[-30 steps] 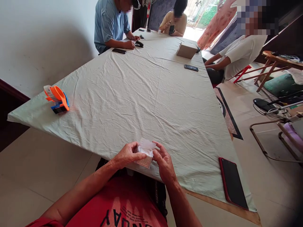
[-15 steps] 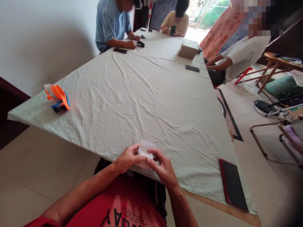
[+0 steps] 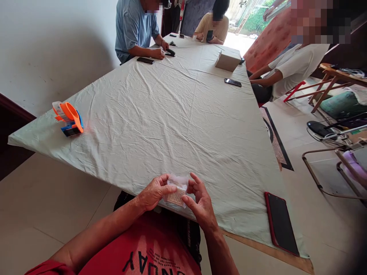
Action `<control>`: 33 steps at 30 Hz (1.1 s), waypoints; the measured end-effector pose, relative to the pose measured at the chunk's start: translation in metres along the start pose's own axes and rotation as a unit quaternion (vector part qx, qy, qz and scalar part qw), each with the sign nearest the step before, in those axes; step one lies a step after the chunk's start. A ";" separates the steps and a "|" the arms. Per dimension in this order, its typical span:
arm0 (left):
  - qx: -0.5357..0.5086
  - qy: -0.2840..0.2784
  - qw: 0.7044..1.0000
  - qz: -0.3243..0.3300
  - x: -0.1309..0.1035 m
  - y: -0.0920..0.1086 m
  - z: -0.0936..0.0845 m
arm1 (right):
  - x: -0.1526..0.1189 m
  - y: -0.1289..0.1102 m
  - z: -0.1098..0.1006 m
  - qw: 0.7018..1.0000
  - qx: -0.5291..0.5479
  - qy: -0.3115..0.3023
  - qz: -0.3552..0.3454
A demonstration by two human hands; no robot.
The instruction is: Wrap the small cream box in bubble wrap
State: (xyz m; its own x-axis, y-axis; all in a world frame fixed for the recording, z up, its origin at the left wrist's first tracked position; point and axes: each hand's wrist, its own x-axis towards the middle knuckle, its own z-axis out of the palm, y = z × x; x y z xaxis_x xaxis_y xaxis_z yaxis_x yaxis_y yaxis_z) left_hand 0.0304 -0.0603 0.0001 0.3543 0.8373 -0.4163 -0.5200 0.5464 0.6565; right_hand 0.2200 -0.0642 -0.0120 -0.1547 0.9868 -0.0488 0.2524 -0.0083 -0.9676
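A small box with printed text (image 3: 176, 196), wrapped in clear plastic, is held over the near edge of the cloth-covered table (image 3: 183, 126). My left hand (image 3: 155, 192) grips it from the left, thumb lying across its top. On the right side of the box, my right hand (image 3: 200, 200) has its fingers spread and curved, with thumb and fingertips close to the plastic. Whether those fingertips touch the wrap is hard to tell. Loose plastic film (image 3: 179, 178) sticks up at the box's far end.
An orange and blue tape dispenser (image 3: 70, 119) stands at the left. A red-cased phone (image 3: 282, 223) lies at the right corner. Farther off are a cardboard box (image 3: 228, 61), two phones (image 3: 233, 82) (image 3: 145, 60) and three seated people.
My right hand has opened and moved slightly right, off the wrap's top. The printed face of the box now shows more. At the far left, a person's hands have shifted a little.
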 end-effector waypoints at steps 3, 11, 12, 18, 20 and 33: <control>0.023 0.014 1.000 0.014 0.002 -0.001 0.002 | 0.005 -0.001 0.001 0.999 -0.037 -0.029 0.009; 0.205 0.003 0.977 0.061 0.009 0.014 -0.002 | 0.024 -0.010 0.009 0.990 0.113 -0.032 0.079; 0.234 -0.010 0.970 0.069 0.011 0.018 -0.002 | 0.028 -0.011 0.009 0.987 0.134 -0.026 0.086; 0.360 -0.014 0.924 0.127 0.040 0.033 -0.006 | 0.051 -0.003 0.005 0.986 0.137 0.002 0.095; 0.401 0.013 0.905 0.142 0.052 0.032 -0.007 | 0.060 0.001 0.003 0.990 0.112 0.012 0.088; 0.431 0.075 0.886 0.154 0.073 0.028 -0.012 | 0.115 -0.005 -0.028 0.995 -0.079 -0.046 0.048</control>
State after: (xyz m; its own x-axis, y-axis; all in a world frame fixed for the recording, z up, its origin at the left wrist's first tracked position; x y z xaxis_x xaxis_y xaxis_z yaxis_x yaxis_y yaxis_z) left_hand 0.0323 0.0168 -0.0198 0.1587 0.9726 -0.1700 0.2352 0.1300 0.9632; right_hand 0.2273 0.0538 -0.0059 -0.2069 0.9636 -0.1691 0.4168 -0.0696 -0.9064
